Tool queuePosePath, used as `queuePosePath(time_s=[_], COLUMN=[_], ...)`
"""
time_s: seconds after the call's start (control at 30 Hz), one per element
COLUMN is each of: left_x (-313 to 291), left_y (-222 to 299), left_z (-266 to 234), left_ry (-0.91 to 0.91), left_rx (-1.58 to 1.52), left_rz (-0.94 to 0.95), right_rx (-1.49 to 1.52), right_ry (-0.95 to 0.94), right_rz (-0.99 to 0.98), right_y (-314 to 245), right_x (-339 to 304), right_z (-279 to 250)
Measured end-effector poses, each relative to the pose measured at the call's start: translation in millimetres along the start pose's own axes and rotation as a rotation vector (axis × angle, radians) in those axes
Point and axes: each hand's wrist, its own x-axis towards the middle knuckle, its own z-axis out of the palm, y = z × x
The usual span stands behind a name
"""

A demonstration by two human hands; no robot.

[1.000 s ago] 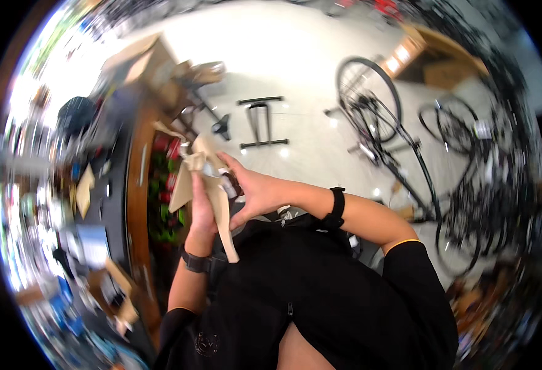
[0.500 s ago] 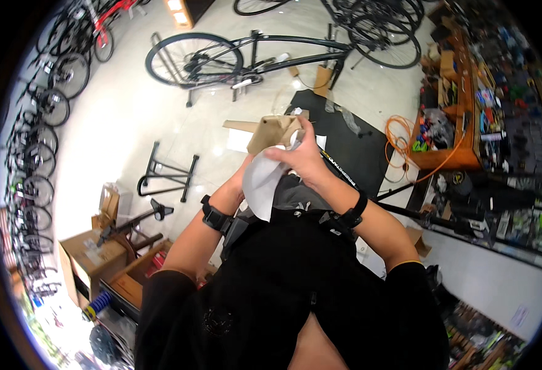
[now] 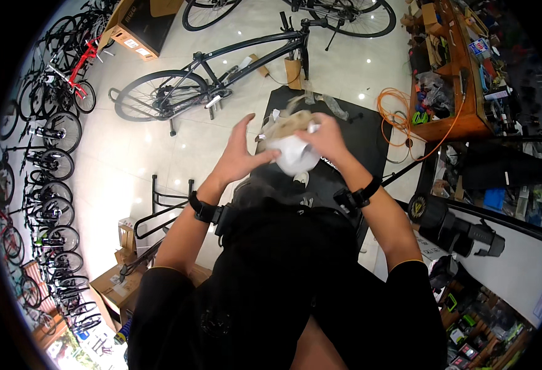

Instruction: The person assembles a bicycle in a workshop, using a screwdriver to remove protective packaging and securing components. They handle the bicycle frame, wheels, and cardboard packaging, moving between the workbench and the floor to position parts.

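My right hand [image 3: 328,139] is closed on a bundle of packing paper. The bundle shows a white sheet [image 3: 297,156] in front and a crumpled tan piece [image 3: 288,126] behind, both blurred; whether the tan part is paper or card I cannot tell. Left of it, my left hand [image 3: 239,155] is spread, its thumb at the edge of the white sheet and its fingers off the bundle. Beyond my hands stands a dark bicycle [image 3: 252,69] without its front wheel, cardboard wrapped around the lower end of its fork.
Below the bundle lies a black mat [image 3: 360,145] with plastic scraps. An orange hose [image 3: 389,126] coils beside a cluttered wooden workbench [image 3: 447,131]. A black metal stand [image 3: 155,200] and cardboard boxes [image 3: 115,285] are on the left, past them a row of bicycles [image 3: 61,163].
My left hand has come away from the bundle and opened out. The cardboard and paper are now bunched in my right hand. My view has shifted, so the bicycle appears farther left.
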Motion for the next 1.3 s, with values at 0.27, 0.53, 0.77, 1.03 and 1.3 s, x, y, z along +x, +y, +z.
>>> queuePosePath(time_s=[0.27, 0.53, 0.77, 1.03, 1.3], left_x=[61, 132, 85, 0, -124], left_y=[-21, -183, -334, -431, -412], left_z=[66, 76, 74, 125, 194], left_ry=[-0.680, -0.304, -0.001, 0.233, 0.536], left_rx=[-0.210, 0.118, -0.205, -0.454, -0.299], left_rz=[-0.367, -0.347, -0.743, -0.911, -1.091], right_rx=[0.231, 0.294, -0.194, -0.642, -0.281], right_ry=[-0.478, 0.190, -0.069, -0.426, -0.285], right_rz=[0.059, 0.693, 0.872, 0.384, 0.803], right_y=[49, 214, 439, 630, 734], right_x=[28, 18, 87, 236, 312], right_z=[-1, -51, -11, 134, 250])
